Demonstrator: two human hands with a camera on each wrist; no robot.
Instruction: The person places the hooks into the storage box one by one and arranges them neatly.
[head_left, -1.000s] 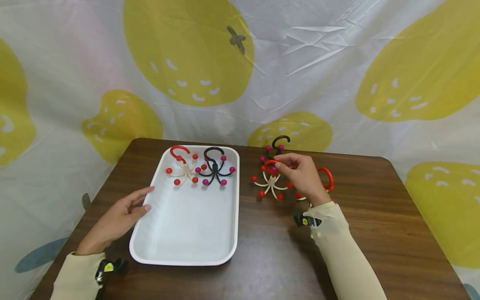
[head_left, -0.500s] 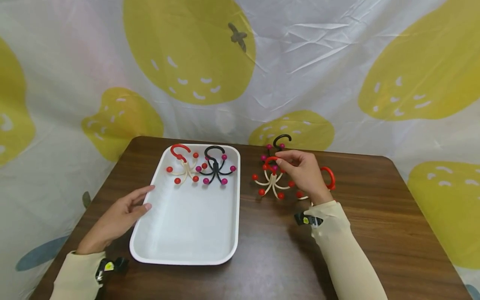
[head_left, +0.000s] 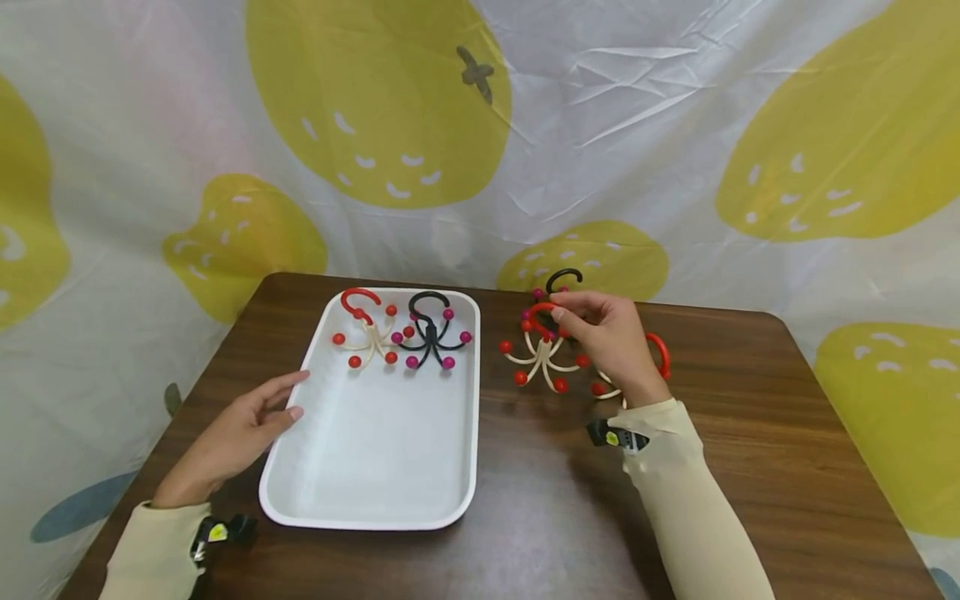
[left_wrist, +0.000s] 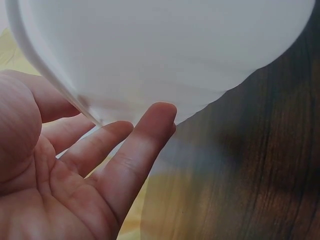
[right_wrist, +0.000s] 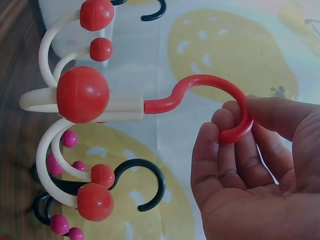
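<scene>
My right hand (head_left: 611,342) pinches the red hook of a cream claw-shaped hanger hook (right_wrist: 125,106) between thumb and fingers. The hanger's several curved arms end in red balls and hang upright, seemingly just off the table. Behind it stands a black hanger hook (head_left: 564,273) with pink balls, partly hidden. Another red-and-cream hanger hook (head_left: 660,357) is mostly covered by my right hand. At the left, my left hand (head_left: 232,437) rests its nearly straight fingers against the side of a white tray (head_left: 477,417). In the left wrist view, fingertips (left_wrist: 161,112) touch the tray's outer wall.
At the tray's far end lie a red-and-cream hanger hook (head_left: 370,337) and a black one (head_left: 431,335) with pink balls, side by side. A brown wooden table (head_left: 757,433) bears everything. Just behind its back edge hangs a fruit-patterned curtain (head_left: 420,242).
My right hand has risen slightly, carrying the red-and-cream hanger hook up with it. My left hand and the tray have kept their places.
</scene>
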